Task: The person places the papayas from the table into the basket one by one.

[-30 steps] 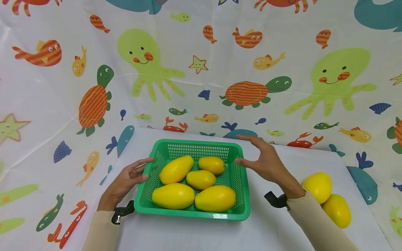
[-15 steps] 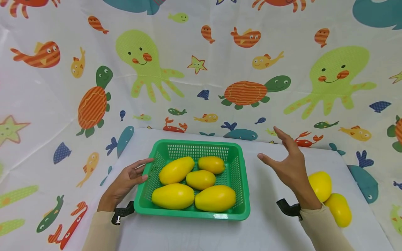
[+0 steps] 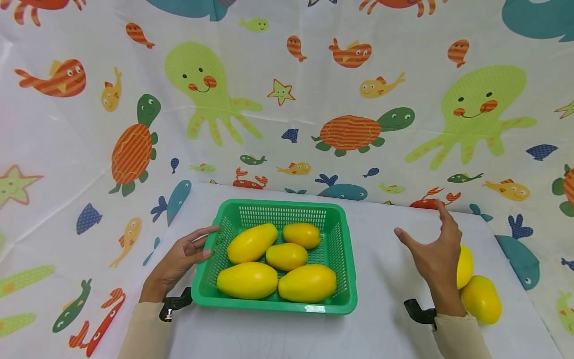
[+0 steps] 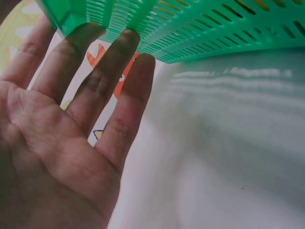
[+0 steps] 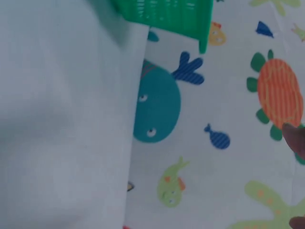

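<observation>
A green plastic basket [image 3: 269,304] with slotted walls stands on the white-covered table and holds several smooth yellow oval fruits [image 3: 246,280], larger ones in front and smaller ones behind. My left hand [image 3: 179,259] is at the basket's left side, its fingers reaching its rim and wall. In the left wrist view the left hand's fingers [image 4: 97,83] are extended, slightly bent and spread against the basket [image 4: 205,38]. To the right of the basket, my right hand [image 3: 437,259] is raised, thumb and fingers spread, holding nothing. It partly hides one of two yellow fruits [image 3: 482,299] beside it.
A white cloth [image 3: 376,279] covers the table. Behind and at the sides hangs a curtain [image 3: 269,119] printed with sea animals. In the right wrist view the basket's corner [image 5: 167,16] shows at the top.
My right hand has moved from the basket's right rim rightward to near the two loose fruits. The left hand and the basket have stayed in place.
</observation>
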Available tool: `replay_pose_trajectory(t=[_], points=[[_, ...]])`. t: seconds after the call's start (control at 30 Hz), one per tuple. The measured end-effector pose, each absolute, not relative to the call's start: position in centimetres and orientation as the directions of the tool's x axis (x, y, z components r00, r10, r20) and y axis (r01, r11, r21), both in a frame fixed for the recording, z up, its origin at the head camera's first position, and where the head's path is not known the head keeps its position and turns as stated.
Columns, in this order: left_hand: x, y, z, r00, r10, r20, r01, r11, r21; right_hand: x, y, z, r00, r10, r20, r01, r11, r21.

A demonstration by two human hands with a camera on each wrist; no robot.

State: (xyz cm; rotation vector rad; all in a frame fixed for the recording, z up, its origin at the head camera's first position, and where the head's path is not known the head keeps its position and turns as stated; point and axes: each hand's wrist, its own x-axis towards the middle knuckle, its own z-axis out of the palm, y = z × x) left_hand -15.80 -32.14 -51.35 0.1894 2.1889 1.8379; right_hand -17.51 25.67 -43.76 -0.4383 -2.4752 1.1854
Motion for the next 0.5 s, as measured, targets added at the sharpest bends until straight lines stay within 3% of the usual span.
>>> replay_pose_trajectory(t=[0.5], points=[[-15.8,-32.2,-51.5,-0.956,0.268,-0.122,-0.074,0.184,0.980,-17.1,30.7,-47.5,-0.777,0.620,0.107,0.395,0.613,-0.684]])
